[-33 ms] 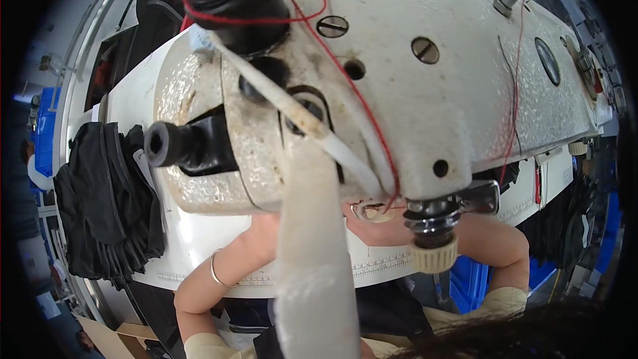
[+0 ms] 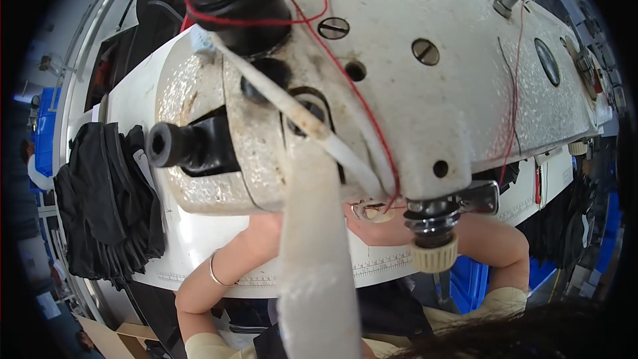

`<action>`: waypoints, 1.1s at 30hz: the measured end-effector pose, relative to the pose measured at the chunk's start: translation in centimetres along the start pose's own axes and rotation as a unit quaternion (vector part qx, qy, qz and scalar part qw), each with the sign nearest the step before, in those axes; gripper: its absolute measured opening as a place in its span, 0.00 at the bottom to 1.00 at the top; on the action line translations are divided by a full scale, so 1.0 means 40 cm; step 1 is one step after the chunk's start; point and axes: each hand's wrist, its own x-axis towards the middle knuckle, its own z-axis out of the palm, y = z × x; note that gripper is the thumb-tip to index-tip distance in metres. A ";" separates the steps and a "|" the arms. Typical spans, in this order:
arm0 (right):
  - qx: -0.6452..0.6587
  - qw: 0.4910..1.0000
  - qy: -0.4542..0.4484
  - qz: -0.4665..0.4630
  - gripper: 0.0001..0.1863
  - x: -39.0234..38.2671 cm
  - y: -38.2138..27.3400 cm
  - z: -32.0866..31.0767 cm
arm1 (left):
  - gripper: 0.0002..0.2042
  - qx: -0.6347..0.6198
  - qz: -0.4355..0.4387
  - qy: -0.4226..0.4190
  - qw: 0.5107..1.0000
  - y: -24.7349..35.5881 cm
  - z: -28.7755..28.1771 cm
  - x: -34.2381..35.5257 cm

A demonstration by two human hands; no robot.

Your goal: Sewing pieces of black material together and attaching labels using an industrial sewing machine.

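Observation:
A large white sewing machine head (image 2: 412, 106) fills the middle of the view and covers most of the work area. Red thread (image 2: 362, 103) runs down its front, past a tension knob (image 2: 433, 256). A pale strip (image 2: 316, 246) hangs blurred in front. Behind the machine's lower edge, my left hand (image 2: 267, 227) shows only its back and wrist, with a bangle (image 2: 214, 269) on the forearm. My right hand (image 2: 379, 231) is close to the metal parts (image 2: 369, 210) under the head. The fingers of both hands are hidden, as is anything between them.
On the left of the white table (image 2: 193, 236) lies a stack of black fabric pieces (image 2: 109, 199). More dark fabric (image 2: 561, 216) hangs at the right. A ruler scale (image 2: 382, 266) runs along the near edge. Below on the right is a blue bin (image 2: 468, 282).

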 end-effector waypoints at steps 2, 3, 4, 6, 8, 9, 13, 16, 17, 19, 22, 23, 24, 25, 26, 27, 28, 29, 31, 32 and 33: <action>-0.030 0.999 -0.002 -0.044 0.08 -0.005 0.011 0.015 | 0.18 -0.088 -0.181 -0.079 0.976 -0.045 -0.002 -0.049; -0.045 0.997 -0.004 -0.065 0.08 -0.006 0.016 0.016 | 0.17 -0.192 -0.279 -0.036 0.940 -0.049 -0.007 -0.053; -0.045 0.997 -0.005 -0.064 0.08 -0.009 0.014 0.008 | 0.17 -0.291 -0.372 0.008 0.881 -0.050 -0.009 -0.051; 0.128 0.989 -0.004 0.077 0.08 0.009 0.014 -0.032 | 0.14 -0.093 -0.144 0.009 0.985 0.001 -0.029 0.008; 0.119 0.989 0.008 0.089 0.07 0.011 0.012 -0.044 | 0.13 -0.058 -0.101 -0.004 0.993 0.018 -0.018 -0.008; 0.114 0.988 0.019 0.101 0.07 0.013 0.013 -0.044 | 0.13 -0.041 -0.082 -0.011 0.996 0.022 -0.010 -0.020; 0.100 0.972 0.068 0.203 0.07 0.019 -0.002 -0.091 | 0.17 0.089 0.050 -0.024 0.994 0.056 -0.006 0.013; 0.155 0.962 0.089 0.208 0.08 0.030 0.011 -0.084 | 0.21 0.112 -0.030 -0.079 0.990 0.069 -0.037 0.010; 0.151 0.964 0.071 0.205 0.09 0.028 0.014 -0.095 | 0.21 0.110 -0.027 -0.079 0.990 0.078 -0.040 0.017; 0.148 0.963 0.083 0.210 0.10 0.025 0.010 -0.096 | 0.23 0.098 -0.057 -0.069 0.991 0.096 -0.042 0.030; 0.159 0.959 0.103 0.212 0.11 0.025 0.008 -0.075 | 0.22 0.091 -0.126 -0.123 0.980 0.112 -0.069 0.048; 0.167 0.957 0.106 0.211 0.11 0.027 0.008 -0.066 | 0.20 0.087 -0.175 -0.179 0.964 0.115 -0.080 0.054; 0.155 0.959 0.100 0.217 0.11 0.021 0.008 -0.086 | 0.19 0.075 -0.206 -0.230 0.948 0.121 -0.082 0.068; 0.145 0.960 0.088 0.224 0.11 0.016 0.007 -0.108 | 0.19 0.069 -0.193 -0.228 0.952 0.100 -0.055 0.048; 0.142 0.960 0.085 0.226 0.12 0.013 0.004 -0.121 | 0.18 0.043 -0.189 -0.193 0.962 0.064 -0.014 -0.002; 0.153 0.959 0.092 0.220 0.12 0.020 0.005 -0.103 | 0.17 0.022 -0.203 -0.158 0.966 0.055 -0.015 -0.009; 0.166 0.958 0.093 0.213 0.12 0.026 0.004 -0.086 | 0.17 0.030 -0.215 -0.159 0.963 0.062 -0.031 -0.017; 0.168 0.959 0.082 0.215 0.12 0.023 0.005 -0.079 | 0.16 0.064 -0.235 -0.260 0.934 0.099 -0.072 0.057; 0.167 0.958 0.075 0.219 0.12 0.020 0.007 -0.086 | 0.16 0.102 -0.248 -0.359 0.894 0.121 -0.095 0.097; 0.168 0.958 0.072 0.220 0.11 0.021 0.007 -0.089 | 0.16 0.105 -0.210 -0.320 0.918 0.117 -0.092 0.085; 0.168 0.958 0.072 0.220 0.11 0.020 0.007 -0.092 | 0.17 0.107 -0.172 -0.280 0.938 0.111 -0.088 0.070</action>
